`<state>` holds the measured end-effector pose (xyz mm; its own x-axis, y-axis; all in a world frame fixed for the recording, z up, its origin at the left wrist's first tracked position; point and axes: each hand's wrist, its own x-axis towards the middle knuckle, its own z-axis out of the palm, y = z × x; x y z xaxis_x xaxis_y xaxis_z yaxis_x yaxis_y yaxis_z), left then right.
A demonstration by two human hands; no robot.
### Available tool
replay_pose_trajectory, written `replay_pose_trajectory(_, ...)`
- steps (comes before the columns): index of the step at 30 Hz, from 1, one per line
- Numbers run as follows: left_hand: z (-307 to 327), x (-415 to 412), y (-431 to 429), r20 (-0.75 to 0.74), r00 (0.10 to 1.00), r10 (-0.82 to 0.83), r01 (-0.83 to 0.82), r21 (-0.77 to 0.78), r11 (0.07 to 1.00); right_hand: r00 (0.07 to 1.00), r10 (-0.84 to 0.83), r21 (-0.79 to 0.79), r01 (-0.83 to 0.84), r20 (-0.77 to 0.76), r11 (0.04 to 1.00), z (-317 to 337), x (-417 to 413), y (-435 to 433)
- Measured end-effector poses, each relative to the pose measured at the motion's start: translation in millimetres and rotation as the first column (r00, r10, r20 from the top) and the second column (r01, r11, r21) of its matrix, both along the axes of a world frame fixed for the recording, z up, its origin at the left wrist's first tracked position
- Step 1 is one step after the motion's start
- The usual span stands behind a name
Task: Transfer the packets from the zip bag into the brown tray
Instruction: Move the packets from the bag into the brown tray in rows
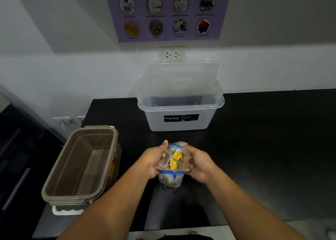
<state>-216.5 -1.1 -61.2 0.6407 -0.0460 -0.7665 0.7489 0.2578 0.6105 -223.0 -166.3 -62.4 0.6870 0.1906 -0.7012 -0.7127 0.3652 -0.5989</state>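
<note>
Left hand (154, 159) and right hand (198, 163): fingers curled round crinkled clear zip bag (171, 181), blue seal spread open, over glossy black worktop (254, 148). Yellow-tagged packets (176, 158) inside. Smooth rounded-rectangular brown tray (72, 158) nearby, left. Beyond: translucent plastic tub (180, 125).

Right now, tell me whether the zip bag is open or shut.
Open: left hand and right hand spread the zip bag mouth; packets show inside.

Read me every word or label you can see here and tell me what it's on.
"Megabox": black label on the clear box; its small print is unreadable.
"using the paper shredder, make sure these": heading of the purple poster; rest and captions blurred.
Yellow tags on the packets: too small to read.
</note>
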Motion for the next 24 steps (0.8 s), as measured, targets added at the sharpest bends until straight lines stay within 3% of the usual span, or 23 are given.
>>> replay_pose_trajectory(5,-12.5,4.2,4.4,-0.035,0.999,0.034,-0.036,-0.052,0.998,0.993,-0.112,-0.175,0.102,-0.046,0.979,-7.9,16.9,7.5)
replay_pose_trajectory(11,-11.9,5.3,11.1,0.019,1.0,-0.012,0.014,-0.111,0.994,0.966,-0.175,-0.023,0.174,-0.191,0.984,-8.5,21.8,4.6)
replay_pose_trajectory(17,-17.2,6.4,8.5,0.014,0.998,0.068,-0.064,-0.177,0.982,0.991,-0.067,0.084,0.076,-0.112,0.994,-13.7,16.1,4.9)
replay_pose_trajectory(21,-21.1,4.0,15.1,0.01,0.99,0.138,-0.134,-0.186,0.973,0.995,0.101,0.058,-0.102,0.005,0.993,-14.5,11.1,0.3)
replay_pose_trajectory(24,-22.1,-3.7,22.2,0.08,0.982,0.174,-0.153,-0.211,0.965,0.997,0.066,-0.03,-0.064,0.045,0.997,-20.3,7.4,0.5)
